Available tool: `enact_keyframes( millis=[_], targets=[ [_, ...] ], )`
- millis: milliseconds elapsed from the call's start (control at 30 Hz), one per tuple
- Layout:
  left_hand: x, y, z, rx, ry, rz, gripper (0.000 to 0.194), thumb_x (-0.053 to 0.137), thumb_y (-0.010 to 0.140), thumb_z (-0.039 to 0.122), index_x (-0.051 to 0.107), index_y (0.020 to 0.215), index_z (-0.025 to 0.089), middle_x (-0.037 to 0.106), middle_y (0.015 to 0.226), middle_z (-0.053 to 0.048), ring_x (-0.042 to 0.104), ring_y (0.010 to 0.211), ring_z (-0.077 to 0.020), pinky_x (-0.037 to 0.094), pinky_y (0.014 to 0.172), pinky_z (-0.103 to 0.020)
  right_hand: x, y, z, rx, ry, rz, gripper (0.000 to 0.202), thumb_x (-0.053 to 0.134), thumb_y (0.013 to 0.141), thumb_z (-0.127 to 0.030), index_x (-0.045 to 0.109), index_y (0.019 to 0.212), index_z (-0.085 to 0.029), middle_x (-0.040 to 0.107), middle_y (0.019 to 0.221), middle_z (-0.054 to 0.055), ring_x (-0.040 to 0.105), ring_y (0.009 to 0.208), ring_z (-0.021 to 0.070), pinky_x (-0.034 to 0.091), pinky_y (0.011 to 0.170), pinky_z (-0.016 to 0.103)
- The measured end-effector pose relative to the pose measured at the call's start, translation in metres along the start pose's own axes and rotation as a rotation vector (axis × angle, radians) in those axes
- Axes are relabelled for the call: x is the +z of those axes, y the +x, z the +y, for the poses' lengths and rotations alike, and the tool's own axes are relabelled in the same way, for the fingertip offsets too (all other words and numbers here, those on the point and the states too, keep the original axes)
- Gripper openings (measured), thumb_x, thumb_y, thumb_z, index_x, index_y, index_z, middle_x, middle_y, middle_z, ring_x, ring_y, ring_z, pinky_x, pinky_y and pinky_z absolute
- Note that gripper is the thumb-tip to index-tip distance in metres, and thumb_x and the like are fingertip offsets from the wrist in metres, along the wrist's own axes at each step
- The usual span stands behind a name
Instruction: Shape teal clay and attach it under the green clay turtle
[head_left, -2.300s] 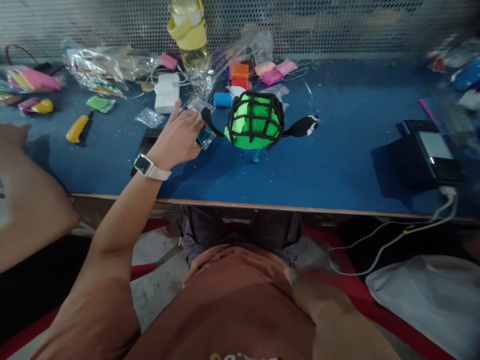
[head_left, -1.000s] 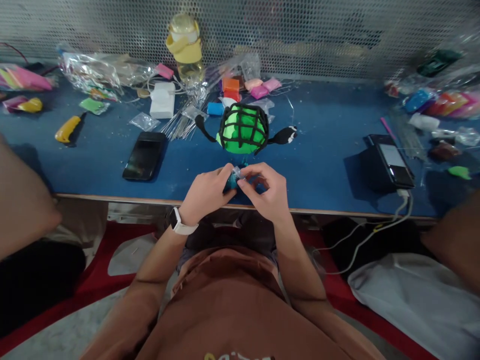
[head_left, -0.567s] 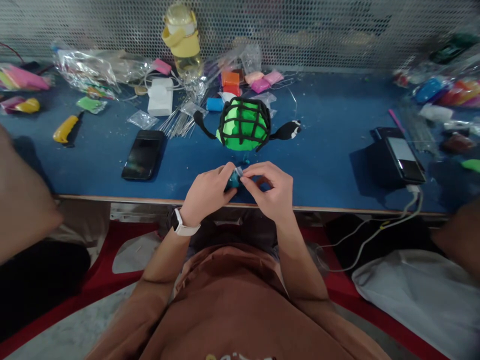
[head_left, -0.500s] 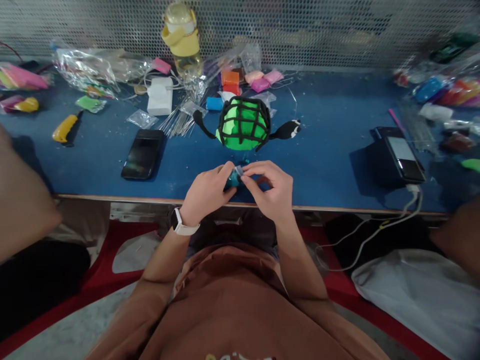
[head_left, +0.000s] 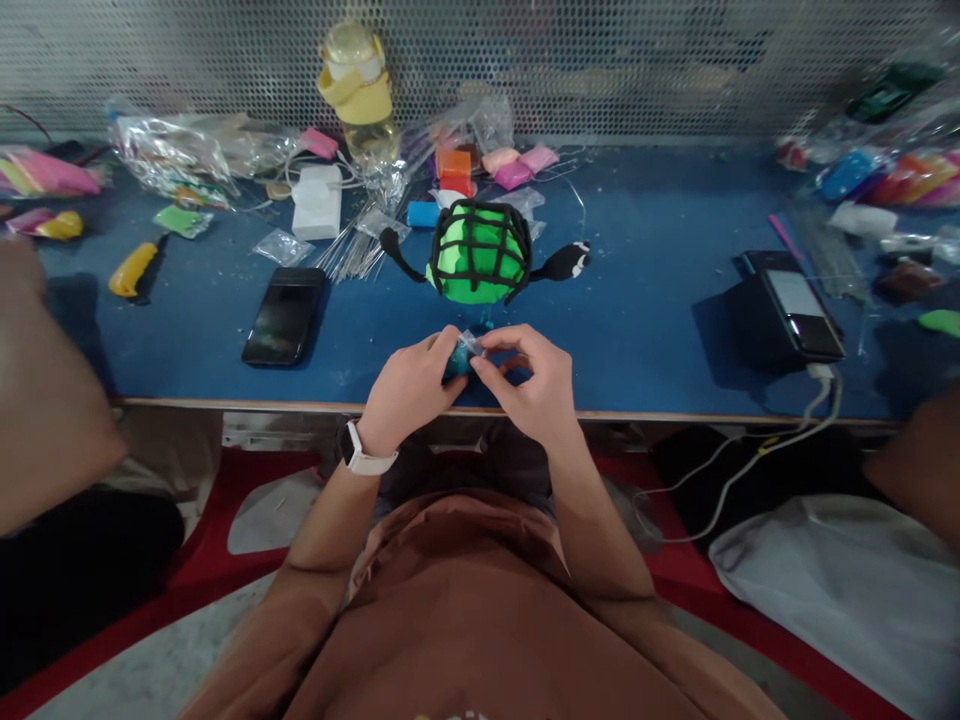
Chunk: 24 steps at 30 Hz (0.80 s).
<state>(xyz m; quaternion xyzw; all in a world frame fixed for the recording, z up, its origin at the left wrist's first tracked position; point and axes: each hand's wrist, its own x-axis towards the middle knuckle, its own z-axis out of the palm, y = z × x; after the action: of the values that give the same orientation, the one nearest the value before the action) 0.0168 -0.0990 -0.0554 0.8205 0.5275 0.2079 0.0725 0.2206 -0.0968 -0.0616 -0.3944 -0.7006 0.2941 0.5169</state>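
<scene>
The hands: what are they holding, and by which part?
A blue packet: the left hand grips its body, the right hand pinches its clear plastic end.

The left hand partly hides the teal packet; a co-worker's arm is cut off at left.

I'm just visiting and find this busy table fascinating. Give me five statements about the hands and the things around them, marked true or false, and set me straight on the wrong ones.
1. The left hand and right hand both touch the teal packet. True.
2. The yellow-handled tool is in the left hand. False: it lies on the blue table, apart from both hands.
3. The green-and-black domed model is beyond both hands. True.
4. The yellow-banded bottle lies on its side. False: it stands upright.
5. The flat-lying black phone is between the yellow-handled tool and the left hand. True.
</scene>
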Motion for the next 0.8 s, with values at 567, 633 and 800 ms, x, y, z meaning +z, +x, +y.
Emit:
enact_keyframes(
  millis=[567,633,800],
  targets=[
    [-0.0044,0.0011,0.0041,-0.041,0.087,-0.077,0.029,0.069,0.102,0.018,0.061,0.129,0.019,0.080,0.116,-0.013,0.082,0.102,-0.0329,0.057,0.075,-0.037,-0.0004,-0.0001,0.0042,-0.102,-0.052,0.034,0.008,0.075,0.112,-0.033,0.081,0.111,-0.029,0.083,0.120,0.008,0.081,0.109,0.0261,0.069,0.072,0.037],
    [-0.0045,0.0010,0.0045,-0.045,0.093,-0.079,0.030,0.069,0.103,0.019,0.061,0.132,0.018,0.081,0.117,-0.014,0.082,0.103,-0.0333,0.058,0.076,-0.037,-0.0008,0.0003,0.0046,-0.112,-0.071,0.049,0.011,0.073,0.114,-0.033,0.084,0.114,-0.030,0.083,0.129,0.008,0.081,0.115,0.0274,0.071,0.075,0.039],
    [-0.0050,0.0009,0.0050,-0.048,0.089,-0.094,0.033,0.067,0.103,0.018,0.061,0.135,0.018,0.080,0.118,-0.015,0.082,0.105,-0.0345,0.059,0.077,-0.038,-0.0012,0.0009,0.0055,-0.131,-0.057,0.010,0.010,0.076,0.112,-0.031,0.085,0.112,-0.030,0.083,0.127,0.007,0.082,0.110,0.0258,0.072,0.077,0.039]
  ],
)
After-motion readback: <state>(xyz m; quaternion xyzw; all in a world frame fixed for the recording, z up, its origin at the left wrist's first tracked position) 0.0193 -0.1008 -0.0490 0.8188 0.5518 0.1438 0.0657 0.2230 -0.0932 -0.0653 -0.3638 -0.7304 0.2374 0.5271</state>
